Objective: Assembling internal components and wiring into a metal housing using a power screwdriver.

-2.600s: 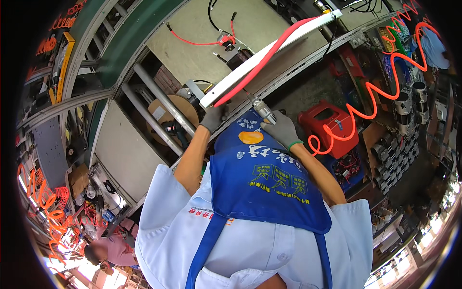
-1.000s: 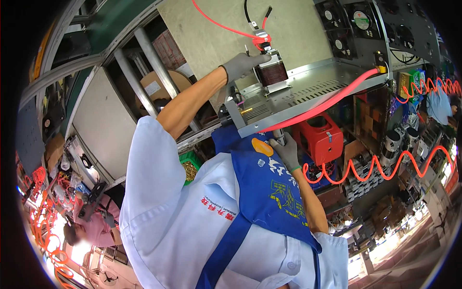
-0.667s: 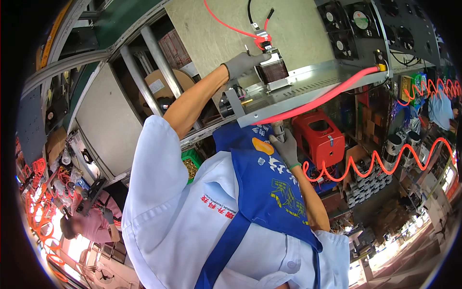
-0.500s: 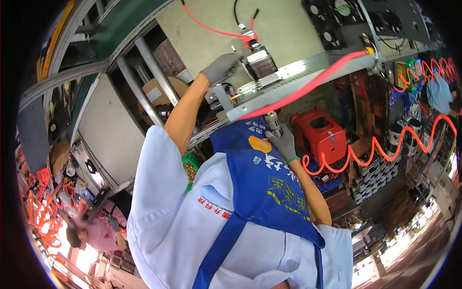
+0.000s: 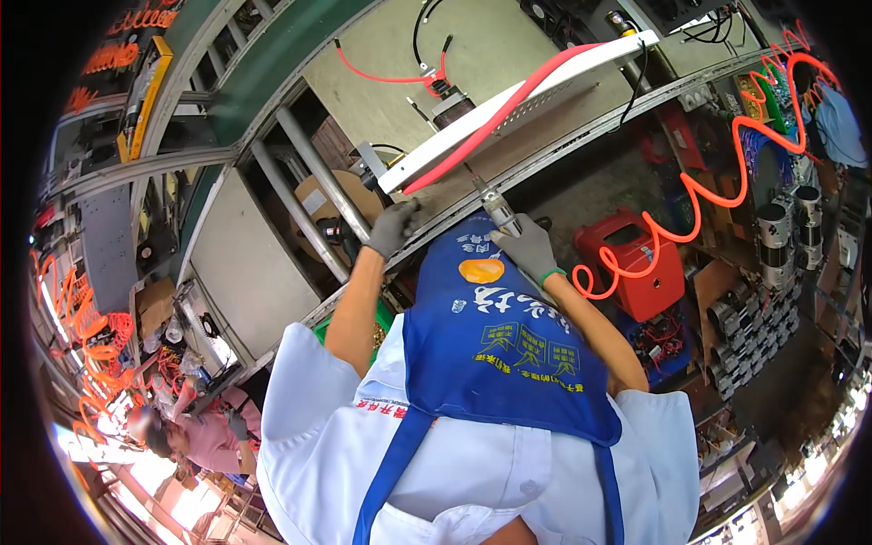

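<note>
Silver-grey metal tray (image 5: 572, 80), long, slanted, seen near edge-on, by the front of the pale grey-green surface (image 5: 381, 109). Thick red hose (image 5: 516, 98) runs along its rim. Dark block-shaped coil unit (image 5: 451, 109) behind, mostly hidden. Grey cylindrical driver (image 5: 496, 207) gripped in gloved right hand (image 5: 527, 247), thin bit aimed tray-ward; contact unclear.

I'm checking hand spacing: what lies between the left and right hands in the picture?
Between the left hand and the right hand, the head view shows the metal bench edge and part of the blue apron.
</note>
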A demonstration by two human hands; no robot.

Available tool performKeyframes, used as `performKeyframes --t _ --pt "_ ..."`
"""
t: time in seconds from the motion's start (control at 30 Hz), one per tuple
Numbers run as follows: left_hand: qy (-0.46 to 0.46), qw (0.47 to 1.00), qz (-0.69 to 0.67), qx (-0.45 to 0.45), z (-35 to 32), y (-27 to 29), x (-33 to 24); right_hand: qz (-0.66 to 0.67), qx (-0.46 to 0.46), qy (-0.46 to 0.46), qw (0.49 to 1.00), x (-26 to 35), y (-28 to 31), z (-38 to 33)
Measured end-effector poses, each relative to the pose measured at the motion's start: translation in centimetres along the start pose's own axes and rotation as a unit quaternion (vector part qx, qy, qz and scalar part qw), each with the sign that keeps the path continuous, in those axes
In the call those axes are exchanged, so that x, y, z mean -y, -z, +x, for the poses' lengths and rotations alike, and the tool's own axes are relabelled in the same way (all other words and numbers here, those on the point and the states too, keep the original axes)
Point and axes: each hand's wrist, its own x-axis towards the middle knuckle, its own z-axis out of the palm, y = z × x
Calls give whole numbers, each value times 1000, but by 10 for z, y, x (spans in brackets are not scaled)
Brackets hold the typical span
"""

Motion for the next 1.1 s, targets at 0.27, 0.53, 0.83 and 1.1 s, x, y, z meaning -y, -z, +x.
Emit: performKeyframes --t 0.27,0.53,0.83,1.1 --pt "-81 965 -221 117 17 -130 -7 -61 35 44 997 -9 50 -37" --pt "-83 985 -125 79 8 -153 -10 -96 72 47 992 -11 76 -46" --pt "-118 976 -158 91 30 -145 0 24 111 1 994 -36 49 -20" --pt "-35 996 -55 60 58 -127 -18 -8 83 -31 996 -13 43 -9"
